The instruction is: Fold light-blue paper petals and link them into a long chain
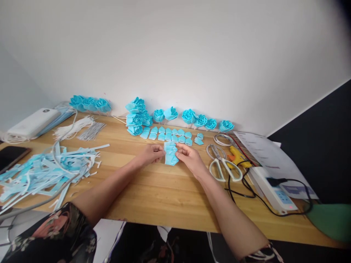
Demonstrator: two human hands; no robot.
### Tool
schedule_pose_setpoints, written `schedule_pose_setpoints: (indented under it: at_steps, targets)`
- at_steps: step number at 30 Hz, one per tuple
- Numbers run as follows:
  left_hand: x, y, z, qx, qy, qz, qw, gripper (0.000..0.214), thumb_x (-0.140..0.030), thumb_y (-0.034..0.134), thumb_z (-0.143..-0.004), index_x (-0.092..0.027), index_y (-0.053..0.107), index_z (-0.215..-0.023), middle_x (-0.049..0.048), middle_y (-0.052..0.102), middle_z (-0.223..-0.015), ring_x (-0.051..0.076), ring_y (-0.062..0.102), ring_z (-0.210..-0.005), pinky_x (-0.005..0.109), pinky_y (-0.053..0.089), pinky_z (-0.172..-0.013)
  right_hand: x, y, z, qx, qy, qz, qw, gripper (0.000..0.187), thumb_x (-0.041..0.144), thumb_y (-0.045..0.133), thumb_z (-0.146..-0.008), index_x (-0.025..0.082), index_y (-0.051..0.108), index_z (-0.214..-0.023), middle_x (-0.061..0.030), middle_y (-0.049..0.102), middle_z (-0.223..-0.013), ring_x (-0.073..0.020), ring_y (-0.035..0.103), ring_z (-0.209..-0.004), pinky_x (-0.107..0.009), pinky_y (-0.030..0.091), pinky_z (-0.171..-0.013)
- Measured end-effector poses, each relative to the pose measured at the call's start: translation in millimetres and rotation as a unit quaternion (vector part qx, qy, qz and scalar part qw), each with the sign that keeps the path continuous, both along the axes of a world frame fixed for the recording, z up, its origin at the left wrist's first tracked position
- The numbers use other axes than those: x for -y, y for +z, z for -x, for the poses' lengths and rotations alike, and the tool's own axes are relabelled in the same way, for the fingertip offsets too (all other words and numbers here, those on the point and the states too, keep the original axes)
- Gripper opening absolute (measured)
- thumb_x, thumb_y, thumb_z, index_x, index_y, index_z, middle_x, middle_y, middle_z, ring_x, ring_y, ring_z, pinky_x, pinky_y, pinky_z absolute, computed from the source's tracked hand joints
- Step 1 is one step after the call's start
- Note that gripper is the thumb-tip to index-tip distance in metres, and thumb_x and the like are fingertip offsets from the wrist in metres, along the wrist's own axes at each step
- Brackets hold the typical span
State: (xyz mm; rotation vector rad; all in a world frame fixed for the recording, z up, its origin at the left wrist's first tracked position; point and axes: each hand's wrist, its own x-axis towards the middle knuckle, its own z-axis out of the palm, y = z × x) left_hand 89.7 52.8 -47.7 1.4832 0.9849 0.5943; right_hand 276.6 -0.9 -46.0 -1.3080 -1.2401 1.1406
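Both hands meet over the middle of the wooden table (164, 190). My left hand (150, 153) pinches the left edge of a small blue piece of mask fabric (171, 154). My right hand (189, 156) pinches its right edge, fingers closed on it. Just beyond the hands lie two rows of folded blue petals (170, 134). Finished blue fabric roses (189, 116) line the wall behind them.
White-handled scissors (222, 163) and a yellow glue gun (237, 156) lie right of my hands, with a power strip (274, 191) and black cable. A heap of blue and white strips (46, 171) lies left. A phone (11, 155) and a white device (33, 122) sit far left.
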Motion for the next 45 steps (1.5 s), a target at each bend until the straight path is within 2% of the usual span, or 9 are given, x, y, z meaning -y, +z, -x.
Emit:
schedule_pose_setpoints:
  at_steps: [7, 14, 22, 28, 32, 35, 41, 43, 45]
  targets:
    - [-0.8, -3.0, 3.2, -0.075, 0.008, -0.055, 0.996, 0.024, -0.038, 0.058, -0.071, -0.016, 0.055, -0.062, -0.0042, 0.053, -0.051, 0.007, 0.044, -0.044, 0.019, 0.033, -0.045, -1.2, -7.0, -2.5, 0.046, 0.018, 0.004, 0.999, 0.048, 0.027, 0.059, -0.074, 0.015, 0.059, -0.120, 0.0019, 0.061, -0.068, -0.0126, 0.055, -0.061, -0.027, 0.045, -0.062]
    - [-1.0, -0.6, 5.1, -0.173, 0.017, -0.191, 0.966, 0.034, -0.039, 0.046, -0.079, -0.015, 0.055, -0.057, -0.0020, 0.051, -0.050, 0.010, 0.044, -0.049, 0.021, 0.027, -0.048, 0.5, -10.5, -3.9, 0.295, -0.017, -0.084, 0.952, 0.037, 0.023, 0.050, -0.083, 0.024, 0.064, -0.117, -0.0058, 0.071, -0.103, -0.0212, 0.064, -0.091, -0.035, 0.047, -0.084]
    - [-2.3, 3.8, 10.0, -0.280, 0.031, -0.292, 0.914, 0.038, -0.041, 0.041, -0.084, -0.017, 0.050, -0.056, -0.0009, 0.048, -0.054, 0.012, 0.041, -0.054, 0.025, 0.020, -0.052, -3.8, 23.7, -46.3, 0.325, -0.144, -0.135, 0.925, 0.033, 0.024, 0.046, -0.086, 0.023, 0.064, -0.114, -0.0054, 0.071, -0.106, -0.0205, 0.064, -0.096, -0.033, 0.047, -0.086]
    - [6.2, 10.3, 6.5, -0.297, -0.024, -0.297, 0.907, 0.033, -0.035, 0.043, -0.085, -0.018, 0.059, -0.061, 0.0028, 0.060, -0.063, 0.014, 0.047, -0.057, 0.026, 0.020, -0.054, -13.6, 49.9, -88.4, 0.547, -0.165, -0.092, 0.815, 0.026, 0.025, 0.047, -0.087, 0.022, 0.069, -0.101, -0.0068, 0.073, -0.098, -0.0236, 0.065, -0.090, -0.033, 0.046, -0.078]
    - [7.9, 11.4, 5.9, -0.288, -0.034, -0.301, 0.909, 0.033, -0.034, 0.042, -0.086, -0.019, 0.063, -0.067, 0.0051, 0.066, -0.073, 0.016, 0.051, -0.063, 0.025, 0.021, -0.055, -25.1, 31.0, -84.3, 0.704, -0.080, -0.007, 0.705, 0.021, 0.025, 0.054, -0.084, 0.014, 0.069, -0.094, -0.0165, 0.071, -0.096, -0.0281, 0.064, -0.092, -0.033, 0.044, -0.074]
    - [6.5, 9.4, 7.0, -0.283, -0.018, -0.311, 0.907, 0.033, -0.036, 0.043, -0.085, -0.019, 0.062, -0.065, 0.0048, 0.065, -0.071, 0.016, 0.050, -0.062, 0.025, 0.020, -0.054, -32.3, 16.7, -79.0, 0.724, -0.078, 0.004, 0.685, 0.022, 0.017, 0.052, -0.084, 0.009, 0.068, -0.095, -0.0213, 0.069, -0.099, -0.0288, 0.063, -0.095, -0.033, 0.043, -0.074]
    - [5.1, 8.3, 7.0, -0.219, 0.032, -0.310, 0.925, 0.035, -0.039, 0.045, -0.084, -0.019, 0.060, -0.060, 0.0029, 0.059, -0.061, 0.015, 0.046, -0.056, 0.026, 0.020, -0.053, -27.7, 36.2, -81.9, 0.696, -0.113, 0.010, 0.709, 0.024, 0.019, 0.045, -0.085, 0.012, 0.069, -0.084, -0.0169, 0.071, -0.082, -0.0258, 0.066, -0.079, -0.032, 0.042, -0.066]
    - [5.3, 9.2, 5.5, -0.166, 0.047, -0.290, 0.941, 0.034, -0.042, 0.047, -0.084, -0.018, 0.062, -0.063, 0.0017, 0.058, -0.061, 0.014, 0.046, -0.057, 0.025, 0.025, -0.054, -19.4, 49.5, -76.5, 0.555, -0.093, -0.010, 0.827, 0.022, 0.026, 0.049, -0.083, 0.016, 0.067, -0.076, -0.0091, 0.070, -0.075, -0.0213, 0.064, -0.074, -0.028, 0.042, -0.063]
    - [6.3, 11.2, 3.5, -0.091, 0.040, -0.248, 0.964, 0.034, -0.044, 0.047, -0.084, -0.018, 0.064, -0.070, 0.0013, 0.059, -0.064, 0.014, 0.049, -0.061, 0.024, 0.031, -0.056, -10.6, 58.6, -64.6, 0.353, 0.030, -0.014, 0.935, 0.024, 0.034, 0.049, -0.084, 0.018, 0.065, -0.076, -0.0052, 0.070, -0.077, -0.0176, 0.064, -0.073, -0.025, 0.044, -0.062]
